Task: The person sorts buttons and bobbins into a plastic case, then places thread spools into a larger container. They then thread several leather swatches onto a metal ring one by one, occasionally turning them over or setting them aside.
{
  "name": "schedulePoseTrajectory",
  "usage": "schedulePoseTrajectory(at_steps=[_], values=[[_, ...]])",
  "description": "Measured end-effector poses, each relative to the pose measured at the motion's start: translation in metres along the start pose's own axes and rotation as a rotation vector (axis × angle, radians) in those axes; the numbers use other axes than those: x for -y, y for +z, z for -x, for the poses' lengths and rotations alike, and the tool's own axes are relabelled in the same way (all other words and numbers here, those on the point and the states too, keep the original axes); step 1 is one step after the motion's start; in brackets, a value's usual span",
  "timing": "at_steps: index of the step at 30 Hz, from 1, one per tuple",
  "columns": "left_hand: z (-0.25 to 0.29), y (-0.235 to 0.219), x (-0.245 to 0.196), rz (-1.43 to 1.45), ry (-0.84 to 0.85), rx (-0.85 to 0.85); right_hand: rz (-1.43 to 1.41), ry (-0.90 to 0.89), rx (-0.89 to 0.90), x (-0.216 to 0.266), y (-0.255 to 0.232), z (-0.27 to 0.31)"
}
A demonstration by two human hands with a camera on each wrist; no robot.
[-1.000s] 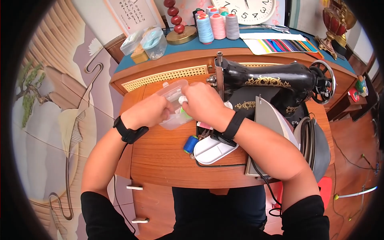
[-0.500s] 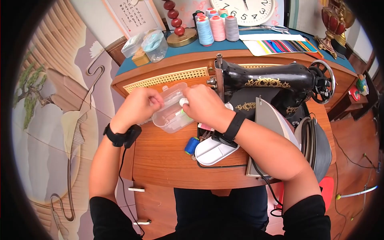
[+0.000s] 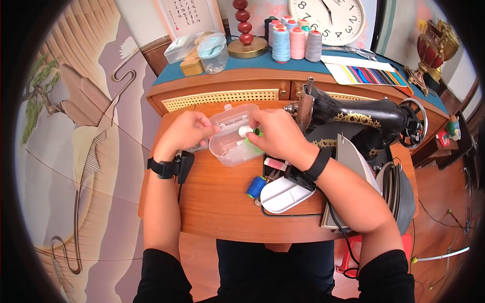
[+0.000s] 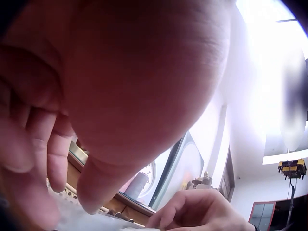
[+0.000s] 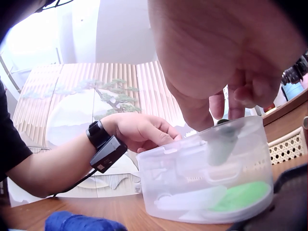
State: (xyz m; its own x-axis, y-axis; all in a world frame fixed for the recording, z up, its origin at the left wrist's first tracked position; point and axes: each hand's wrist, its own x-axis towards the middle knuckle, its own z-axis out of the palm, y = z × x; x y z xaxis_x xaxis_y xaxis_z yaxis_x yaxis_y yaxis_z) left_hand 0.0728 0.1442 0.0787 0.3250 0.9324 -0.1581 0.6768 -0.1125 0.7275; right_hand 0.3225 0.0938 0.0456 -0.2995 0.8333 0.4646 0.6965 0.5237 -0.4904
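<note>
A clear plastic box (image 3: 235, 151) stands on the wooden table, its lid side toward the back. My right hand (image 3: 283, 136) reaches over its right side and pinches a small dark-green item (image 3: 257, 132), also visible between the fingertips in the right wrist view (image 5: 222, 121). Beside that item is a small white piece (image 3: 245, 131); whether the two are joined I cannot tell. A bright green round piece (image 5: 243, 196) lies on the box floor. At the left rim my left hand (image 3: 187, 132) hovers, fingers loosely bent, holding nothing visible. Rim contact is unclear.
Right of the box stands a black sewing machine (image 3: 353, 113). Nearer are a blue thread spool (image 3: 256, 187), a white divided tray (image 3: 287, 194) and grey fabric-like sheets (image 3: 348, 166). Thread cones (image 3: 298, 44), a clock (image 3: 331, 20) and a colour card (image 3: 364, 73) occupy the back shelf.
My left hand has come out of the box to its left side. My right hand remains at the box's right side. The head view has shifted, moving the scene slightly rightward.
</note>
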Motion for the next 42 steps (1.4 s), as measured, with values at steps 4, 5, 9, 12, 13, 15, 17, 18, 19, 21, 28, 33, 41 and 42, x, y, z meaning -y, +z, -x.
schedulePoseTrajectory(at_steps=[4,5,9,12,13,15,17,18,19,21,28,33,41,42], values=[[-0.005,0.004,0.012,0.153,-0.026,0.015,0.018,-0.135,-0.047,0.003,0.011,-0.011],[-0.005,0.004,0.016,0.196,0.002,0.046,0.015,-0.127,-0.04,0.004,0.018,-0.01],[-0.011,0.007,0.035,0.302,0.042,0.058,-0.013,-0.29,-0.03,0.01,0.02,-0.011],[-0.01,0.009,0.036,0.378,0.025,0.057,-0.057,-0.361,0.061,0.028,-0.007,-0.007],[-0.009,0.008,0.036,0.375,0.04,0.061,-0.101,-0.379,0.122,0.032,-0.014,-0.004],[-0.01,0.008,0.037,0.378,0.048,0.058,-0.136,-0.377,0.361,0.03,-0.021,0.005],[-0.012,0.011,0.04,0.349,0.074,0.034,-0.15,-0.355,0.66,0.03,-0.024,0.011],[-0.012,0.012,0.04,0.353,0.069,0.033,-0.153,-0.355,0.666,0.03,-0.022,0.012],[-0.013,0.012,0.04,0.353,0.07,0.023,-0.151,-0.348,0.715,0.03,-0.021,0.013],[-0.013,0.014,0.038,0.351,0.073,0.015,-0.149,-0.339,0.761,0.028,-0.014,0.015],[-0.013,0.014,0.04,0.375,0.097,0.004,-0.104,-0.334,0.671,0.029,-0.009,0.015],[-0.013,0.015,0.043,0.405,0.116,0.006,-0.096,-0.209,0.178,0.026,-0.029,0.003],[-0.019,0.015,0.052,0.378,0.177,-0.013,0.091,-0.214,0.056,0.002,-0.01,-0.008],[-0.019,0.014,0.053,0.383,0.175,-0.019,0.088,-0.18,0.076,0.006,-0.013,-0.008]])
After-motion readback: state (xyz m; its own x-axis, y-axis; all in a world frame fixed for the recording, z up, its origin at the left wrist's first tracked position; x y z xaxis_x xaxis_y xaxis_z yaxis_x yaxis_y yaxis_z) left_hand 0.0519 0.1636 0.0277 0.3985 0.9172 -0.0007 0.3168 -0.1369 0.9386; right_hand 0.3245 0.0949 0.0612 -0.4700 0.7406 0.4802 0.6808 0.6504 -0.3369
